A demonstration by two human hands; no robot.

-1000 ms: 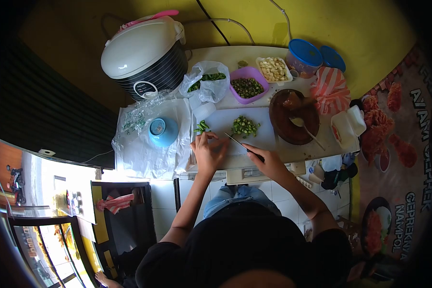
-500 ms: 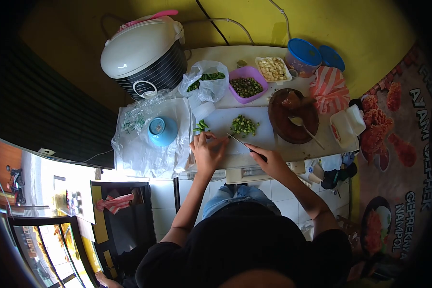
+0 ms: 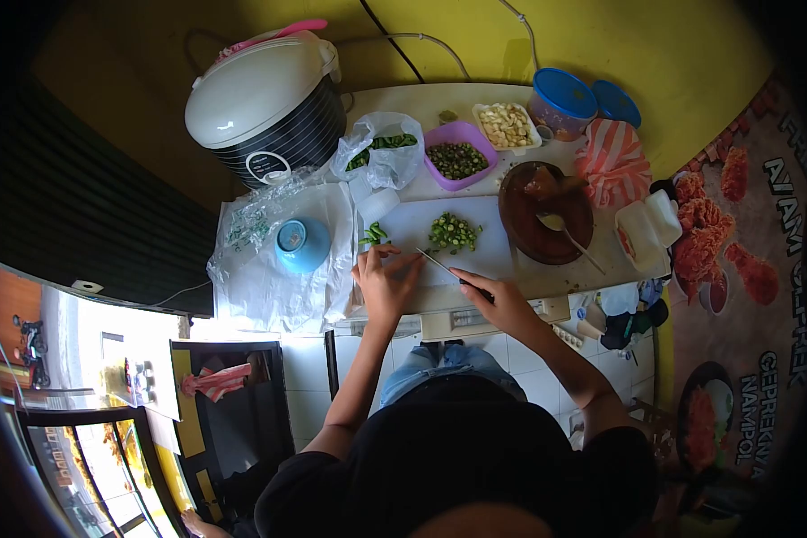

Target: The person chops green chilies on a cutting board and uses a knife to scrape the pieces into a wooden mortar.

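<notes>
Edging slightly leftward over the cutting board point(image 3: 491, 263), the knife point(image 3: 441, 266) is bringing its tip nearer the left hand point(image 3: 386, 289), which is hardly shifting. Closing around the handle, probably for control, the right hand point(image 3: 500, 306) is keeping apart from the left. Those left fingers are curling low, perhaps steadying something; I can't tell whether they're gripping anything. Between the hands, the blade's long axis is running diagonally, its tip pointing away from the person and leftward. Just beyond, a chopped green pile point(image 3: 455, 232) is sitting apart from longer green pieces point(image 3: 373, 234), presumably to keep cut from uncut. Farther out, a spoon point(image 3: 552, 221) is resting in a brown mortar point(image 3: 527, 243), and an upturned blue bowl point(image 3: 303, 248) is likely weighting white plastic point(image 3: 264, 300).
</notes>
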